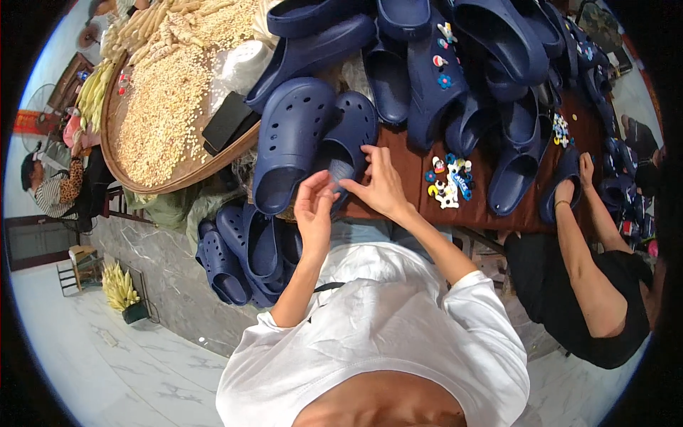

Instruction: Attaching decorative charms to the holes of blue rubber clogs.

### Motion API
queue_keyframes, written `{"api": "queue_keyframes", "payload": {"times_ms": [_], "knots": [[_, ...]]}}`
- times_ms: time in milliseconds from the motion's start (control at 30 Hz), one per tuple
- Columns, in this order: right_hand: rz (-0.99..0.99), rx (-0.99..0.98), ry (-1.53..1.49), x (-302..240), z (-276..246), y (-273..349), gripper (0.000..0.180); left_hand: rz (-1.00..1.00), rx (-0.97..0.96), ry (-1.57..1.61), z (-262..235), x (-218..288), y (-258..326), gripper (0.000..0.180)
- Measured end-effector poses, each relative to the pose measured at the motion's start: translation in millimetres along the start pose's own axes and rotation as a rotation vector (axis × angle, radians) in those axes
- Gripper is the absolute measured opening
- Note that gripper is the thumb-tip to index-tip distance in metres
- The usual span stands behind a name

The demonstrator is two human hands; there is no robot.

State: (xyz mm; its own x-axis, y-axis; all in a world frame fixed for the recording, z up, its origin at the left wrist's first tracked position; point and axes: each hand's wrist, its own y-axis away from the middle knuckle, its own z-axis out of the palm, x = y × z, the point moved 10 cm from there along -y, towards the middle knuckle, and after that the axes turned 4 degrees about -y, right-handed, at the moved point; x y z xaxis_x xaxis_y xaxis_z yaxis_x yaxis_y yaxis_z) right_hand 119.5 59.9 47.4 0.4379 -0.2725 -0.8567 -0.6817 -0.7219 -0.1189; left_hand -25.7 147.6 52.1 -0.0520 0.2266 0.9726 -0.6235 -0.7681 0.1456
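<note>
A navy clog (353, 124) with round vent holes lies at the table's front edge, its opening toward me. My right hand (384, 186) reaches over its near end, index finger at the right rim and thumb stretched left across the opening, gripping it. Beside it, my left hand (314, 213) is loosely curled with fingers apart; its fingertips nearly meet my right thumb, and I see nothing held in it. A second navy clog (293, 135) lies to the left, just beyond my left hand. Colourful shoe charms (449, 181) lie in a small pile to the right of my right hand.
Many navy clogs (498, 43) are heaped across the brown table (398, 153); more hang below left (245, 249). A round tray (107, 135) of pale kernels, with a black phone (229, 122), stands at left. At right, a co-worker's hands (569, 188) hold a clog.
</note>
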Motion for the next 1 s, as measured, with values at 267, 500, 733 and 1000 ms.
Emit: {"api": "queue_keyframes", "payload": {"times_ms": [267, 500, 733, 1000], "knots": [[0.109, 0.076, 0.079, 17, 2, -2, 0.062, 0.181, 0.093, -0.172, -16, 17, -9, 0.027], [0.131, 0.122, 0.055, 24, -24, 47, 0.061, 0.175, 0.063, -0.208, -4, 13, 4, 0.027], [0.371, 0.122, -0.117, 36, -32, 105, 0.064, 0.122, -0.07, -0.299, 17, -6, 5, 0.03], [0.153, 0.282, -0.244, 46, -66, 109, 0.023, 0.319, -0.079, -0.511, 29, 10, 19, 0.03]]}}
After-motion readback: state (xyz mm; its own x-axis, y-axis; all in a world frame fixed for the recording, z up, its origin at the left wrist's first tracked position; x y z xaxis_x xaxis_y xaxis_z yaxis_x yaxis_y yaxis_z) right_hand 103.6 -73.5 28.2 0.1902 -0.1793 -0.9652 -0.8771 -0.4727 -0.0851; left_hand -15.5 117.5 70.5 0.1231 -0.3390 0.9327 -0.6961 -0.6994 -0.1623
